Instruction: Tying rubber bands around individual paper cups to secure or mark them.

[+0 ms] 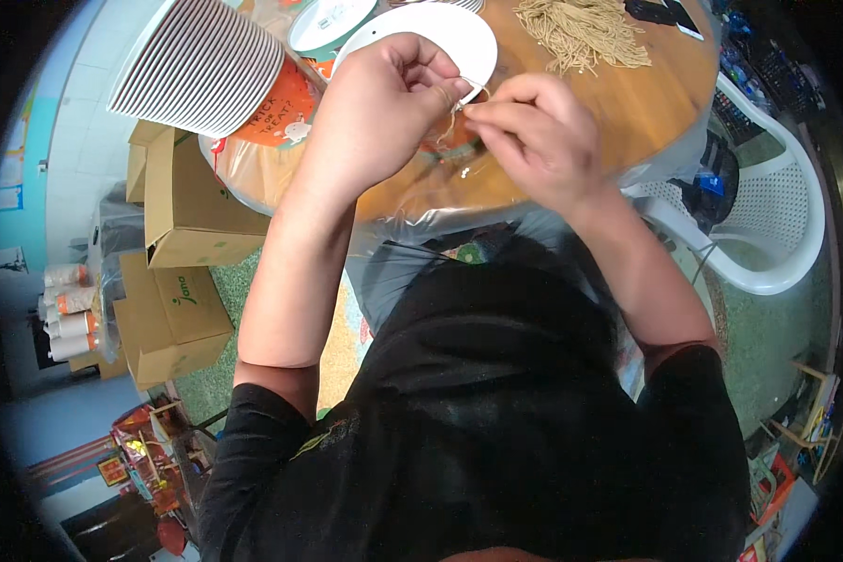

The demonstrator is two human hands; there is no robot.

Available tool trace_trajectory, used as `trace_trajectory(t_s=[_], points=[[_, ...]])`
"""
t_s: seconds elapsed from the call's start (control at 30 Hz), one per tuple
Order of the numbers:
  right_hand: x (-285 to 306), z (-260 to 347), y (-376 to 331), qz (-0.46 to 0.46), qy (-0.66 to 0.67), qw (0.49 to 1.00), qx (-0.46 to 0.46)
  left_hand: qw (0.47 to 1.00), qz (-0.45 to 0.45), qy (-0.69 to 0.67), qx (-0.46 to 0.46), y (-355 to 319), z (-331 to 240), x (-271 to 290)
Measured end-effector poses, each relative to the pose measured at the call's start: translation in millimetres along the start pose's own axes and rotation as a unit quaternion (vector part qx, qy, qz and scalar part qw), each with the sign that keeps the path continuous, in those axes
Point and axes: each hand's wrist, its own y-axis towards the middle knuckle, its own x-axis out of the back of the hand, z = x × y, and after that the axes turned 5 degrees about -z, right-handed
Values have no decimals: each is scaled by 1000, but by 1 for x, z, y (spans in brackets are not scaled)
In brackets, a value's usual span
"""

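Observation:
Over the near part of the round wooden table (656, 122), my two hands meet fingertip to fingertip. My left hand (389, 108) is closed in a pinch on a thin tan cord (452, 126). Thumb and forefinger of my right hand (541, 140) press together on the same cord, and a short end dangles below the fingers. Beneath and behind the hands lies a white round disc (473, 51), partly covered by my left hand. An orange printed surface, mostly hidden, shows below the fingers. Farther right rests a loose heap of cut tan cords (585, 36).
A tilted stack of white tubs (201, 70) and an orange printed tub (290, 103) occupy the table's left side. Another pale round lid (331, 21) sits at the back. Cardboard boxes (183, 309) stand on the floor at left, a white plastic chair (782, 220) at right.

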Motion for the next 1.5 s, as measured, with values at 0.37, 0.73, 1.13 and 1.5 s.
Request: trace_trajectory(t_s=[0.37,0.73,1.13,1.5], points=[[-11,5,11,0,-13,1000,28,994,-10,-89,54,-1,-3,-1],[-17,13,12,31,-26,999,-16,994,1,-104,34,3,0,2],[-28,31,2,-42,155,941,-298,994,-63,-80,24,-5,-11,-3],[-25,26,20,-58,261,807,-526,981,-11,-192,-16,-9,-5,7]])
